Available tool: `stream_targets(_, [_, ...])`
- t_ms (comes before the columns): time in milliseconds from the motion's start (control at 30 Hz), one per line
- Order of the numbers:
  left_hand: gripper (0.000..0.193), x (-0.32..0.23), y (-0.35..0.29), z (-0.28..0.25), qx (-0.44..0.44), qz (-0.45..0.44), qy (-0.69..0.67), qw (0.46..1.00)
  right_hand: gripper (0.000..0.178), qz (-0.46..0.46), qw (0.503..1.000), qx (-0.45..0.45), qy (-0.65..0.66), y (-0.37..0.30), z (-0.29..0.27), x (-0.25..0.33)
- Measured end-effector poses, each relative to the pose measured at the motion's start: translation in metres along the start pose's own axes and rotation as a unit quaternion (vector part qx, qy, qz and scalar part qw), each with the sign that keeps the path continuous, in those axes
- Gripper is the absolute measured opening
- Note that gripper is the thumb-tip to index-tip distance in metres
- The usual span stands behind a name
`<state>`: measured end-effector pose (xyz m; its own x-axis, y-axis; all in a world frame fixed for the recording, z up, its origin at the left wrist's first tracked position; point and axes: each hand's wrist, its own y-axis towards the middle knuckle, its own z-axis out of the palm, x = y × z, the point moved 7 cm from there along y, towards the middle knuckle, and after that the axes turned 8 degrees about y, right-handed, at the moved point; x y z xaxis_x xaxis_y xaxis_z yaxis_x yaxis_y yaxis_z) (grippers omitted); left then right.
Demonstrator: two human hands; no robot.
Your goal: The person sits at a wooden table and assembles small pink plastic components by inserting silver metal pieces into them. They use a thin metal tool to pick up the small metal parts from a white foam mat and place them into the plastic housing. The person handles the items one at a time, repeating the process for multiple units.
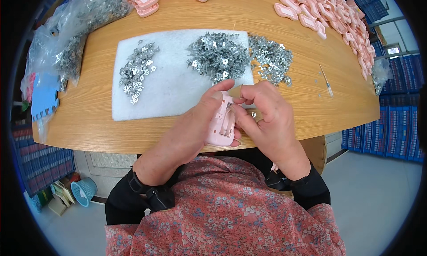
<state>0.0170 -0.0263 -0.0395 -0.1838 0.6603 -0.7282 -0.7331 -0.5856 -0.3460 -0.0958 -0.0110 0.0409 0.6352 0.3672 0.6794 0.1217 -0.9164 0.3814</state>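
My left hand is wrapped round a pink plastic casing with a long battery compartment, held tilted over the table's near edge. Metal pieces show at both ends of the compartment. At its upper end, the thumb and forefinger of my right hand are pinched together against the casing; what they hold, if anything, is hidden. Just beyond my hands, a pile of small silver metal contacts lies on a white foam pad. A smaller group of contacts is spread on the pad's left side.
More contacts lie on the wooden table right of the pad. Many pink casings are heaped at the far right, with others at the back. Clear bags of metal parts stand left. A thin stick-like tool lies right.
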Motion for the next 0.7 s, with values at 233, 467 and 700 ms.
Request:
stream_targets(233, [0.053,0.0,0.002,0.001,-0.01,0.006,0.037,0.999,0.024,-0.004,1.0,-0.01,-0.015,-0.001,0.005,0.004])
stream_targets(467, [0.056,0.007,0.004,-0.002,0.009,-0.025,-0.039,0.999,0.015,0.117,0.983,-0.002,0.143,-0.003,0.003,-0.019])
stream_targets(700, [0.053,0.01,0.007,-0.002,0.028,-0.029,-0.016,0.999,0.018,0.028,0.999,0.033,0.015,0.003,0.003,-0.006])
